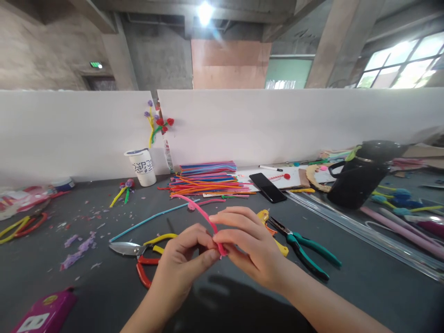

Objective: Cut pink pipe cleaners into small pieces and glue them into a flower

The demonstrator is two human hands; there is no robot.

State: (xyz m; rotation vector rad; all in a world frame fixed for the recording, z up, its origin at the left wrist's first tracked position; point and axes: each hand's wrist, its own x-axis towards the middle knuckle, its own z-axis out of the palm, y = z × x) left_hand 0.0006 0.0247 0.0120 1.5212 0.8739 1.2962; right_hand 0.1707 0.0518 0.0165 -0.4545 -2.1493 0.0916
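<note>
Both hands meet above the grey table [347, 277] and pinch a pink pipe cleaner [197, 209]. My left hand [183, 259] has its thumb and fingers closed on the lower end. My right hand [249, 245] grips the same end from the right, fingers curled. The free length of the pipe cleaner arcs up and away to the left. Just beyond my hands lie red-and-yellow-handled snips [138, 252] and green-handled pliers [305, 247].
A pile of coloured pipe cleaners [208, 180], a black phone [268, 187], a white cup [142, 166] and a black jug [360, 178] sit further back. A long blue pipe cleaner [145, 222], purple scraps [78, 247] and a magenta box [45, 312] lie left. White partition behind.
</note>
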